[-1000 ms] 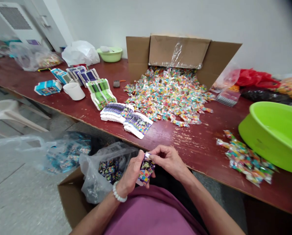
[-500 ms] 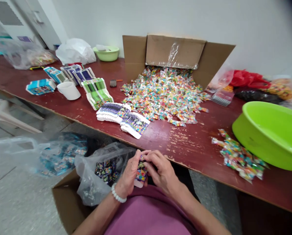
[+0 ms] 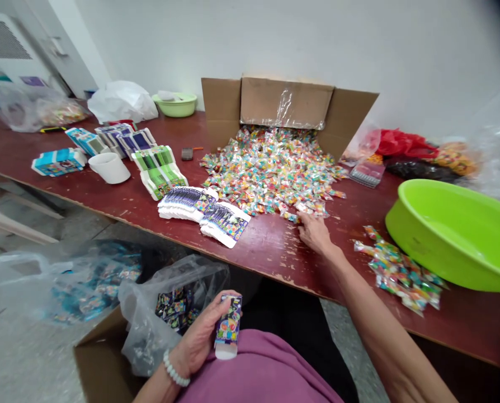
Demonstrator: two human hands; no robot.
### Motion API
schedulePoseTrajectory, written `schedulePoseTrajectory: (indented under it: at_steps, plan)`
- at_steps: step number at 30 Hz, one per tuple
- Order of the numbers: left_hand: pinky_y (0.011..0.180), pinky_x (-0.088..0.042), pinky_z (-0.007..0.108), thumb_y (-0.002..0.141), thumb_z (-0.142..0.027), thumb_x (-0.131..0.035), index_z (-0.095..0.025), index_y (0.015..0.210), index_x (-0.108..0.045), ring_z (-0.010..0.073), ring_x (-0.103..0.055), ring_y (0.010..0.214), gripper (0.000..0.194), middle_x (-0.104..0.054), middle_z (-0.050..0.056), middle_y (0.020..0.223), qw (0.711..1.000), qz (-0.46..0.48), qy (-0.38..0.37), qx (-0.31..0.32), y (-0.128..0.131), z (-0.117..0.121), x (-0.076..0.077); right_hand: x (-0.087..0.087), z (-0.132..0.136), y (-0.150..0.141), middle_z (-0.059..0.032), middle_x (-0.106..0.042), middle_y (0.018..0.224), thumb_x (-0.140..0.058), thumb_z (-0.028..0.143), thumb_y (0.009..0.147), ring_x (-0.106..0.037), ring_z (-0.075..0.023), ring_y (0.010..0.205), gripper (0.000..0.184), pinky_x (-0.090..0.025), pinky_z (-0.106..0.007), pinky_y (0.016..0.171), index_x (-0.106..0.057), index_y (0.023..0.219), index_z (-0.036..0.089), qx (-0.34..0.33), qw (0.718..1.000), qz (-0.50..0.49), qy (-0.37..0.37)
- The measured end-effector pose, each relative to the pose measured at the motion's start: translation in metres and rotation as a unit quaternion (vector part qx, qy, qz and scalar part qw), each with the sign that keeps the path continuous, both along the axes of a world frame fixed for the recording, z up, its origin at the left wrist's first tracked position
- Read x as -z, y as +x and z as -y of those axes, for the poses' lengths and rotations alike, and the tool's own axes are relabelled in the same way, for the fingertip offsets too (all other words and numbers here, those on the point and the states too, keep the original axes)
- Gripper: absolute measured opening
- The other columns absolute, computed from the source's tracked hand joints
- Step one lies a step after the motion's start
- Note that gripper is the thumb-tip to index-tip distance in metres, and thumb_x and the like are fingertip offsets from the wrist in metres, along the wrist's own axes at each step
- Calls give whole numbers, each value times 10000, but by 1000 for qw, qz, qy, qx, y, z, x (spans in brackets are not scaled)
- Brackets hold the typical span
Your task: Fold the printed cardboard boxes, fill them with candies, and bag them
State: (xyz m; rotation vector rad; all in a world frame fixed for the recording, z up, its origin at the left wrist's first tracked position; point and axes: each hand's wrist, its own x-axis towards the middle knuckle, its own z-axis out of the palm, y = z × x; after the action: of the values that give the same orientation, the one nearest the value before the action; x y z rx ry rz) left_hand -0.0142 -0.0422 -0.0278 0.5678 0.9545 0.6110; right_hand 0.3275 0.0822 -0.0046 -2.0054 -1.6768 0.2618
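Low in front of my body, my left hand (image 3: 203, 327) is closed around a small purple printed box (image 3: 228, 330). The box stands tilted, and a white flap sticks out at its lower end. On the table, my right hand (image 3: 316, 234) reaches to the front edge of a heap of wrapped candies (image 3: 270, 168). Its fingers are bent together on a candy packet (image 3: 291, 216); the fingertips are partly hidden. Flat purple cartons (image 3: 225, 221) lie fanned in stacks to the left of that hand.
An open cardboard box (image 3: 286, 103) spills the heap. At right stands a green basin (image 3: 443, 240) beside a smaller candy pile (image 3: 401, 271). Green cartons (image 3: 160, 170) and a white cup (image 3: 109, 168) are at left. Below the table edge, a plastic bag (image 3: 143, 341) holds filled purple boxes.
My right hand has left the purple box and moved forward and right to the candy heap. The left hand has lowered slightly, still holding the box. The view has shifted a little.
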Motion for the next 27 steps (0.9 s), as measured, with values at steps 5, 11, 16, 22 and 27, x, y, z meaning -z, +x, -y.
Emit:
schedulePoseTrajectory:
  at_steps: [5, 11, 16, 22, 27]
  plan:
    - [643, -421, 218, 739, -442, -769, -165, 880, -632, 132, -546, 716, 340, -617, 1, 790, 983, -129, 90, 100, -54, -14, 1, 7, 12, 0, -218, -642, 1212, -607, 215, 857, -537, -372, 1155, 310, -391, -454, 965, -681, 1144, 126, 9, 998, 11, -61]
    - [709, -426, 245, 583, -387, -824, -190, 967, -677, 154, -553, 769, 456, -654, -19, 865, 862, -203, 143, 442, -99, -43, 0, 3, 24, 9, -43, -704, 781, -719, 288, 754, -628, -206, 735, 142, -427, -275, 654, -708, 854, 189, -6, 988, -94, -120]
    - [647, -397, 226, 675, -442, -763, -193, 939, -601, 134, -534, 735, 397, -623, -23, 843, 886, -144, 159, 411, -84, -45, -8, -2, 31, 2, 11, -601, 643, -768, 392, 657, -538, -145, 573, 271, -390, -245, 520, -628, 763, 186, 15, 969, -233, -84]
    - [629, -436, 230, 867, -371, -611, -200, 1103, -486, 126, -638, 686, 317, -636, 39, 957, 961, -70, 157, 217, -22, -39, -38, -26, 63, -62, -38, -670, 804, -677, 650, 726, -610, -145, 635, 540, -522, -287, 579, -655, 1007, 190, -55, 897, -429, -88]
    - [579, -463, 219, 824, -289, -630, -196, 1138, -523, 99, -604, 608, 344, -617, 28, 930, 968, -16, 176, 180, 18, -33, -50, -42, 90, -109, -10, -682, 735, -855, 496, 648, -621, -119, 625, 472, -513, -230, 564, -700, 966, 185, -103, 781, -598, -150]
